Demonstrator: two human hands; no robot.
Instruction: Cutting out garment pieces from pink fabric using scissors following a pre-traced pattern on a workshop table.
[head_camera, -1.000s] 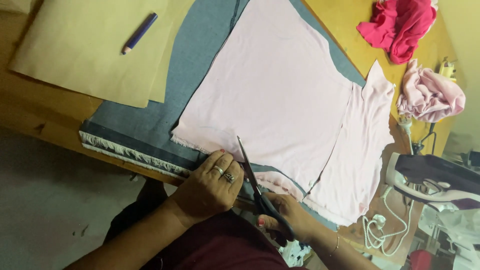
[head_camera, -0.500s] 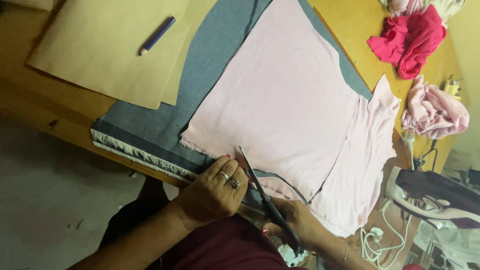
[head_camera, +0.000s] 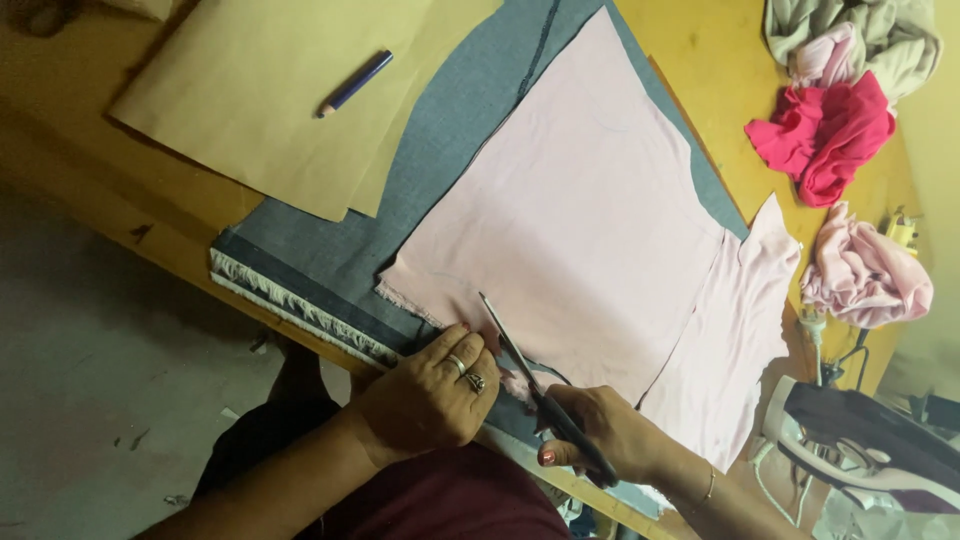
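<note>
right hand grips scissors, blades parted at the near edge of pink fabric on the tabletop. left hand presses flat, fingers curled, pinning the cloth taut beside the cut.

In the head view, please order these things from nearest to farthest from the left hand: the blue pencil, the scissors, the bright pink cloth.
From the left hand:
1. Scissors, right beside it, held in the right hand.
2. Blue pencil, on the brown paper, upper left.
3. Bright pink cloth, on the yellow table, upper right.
</note>
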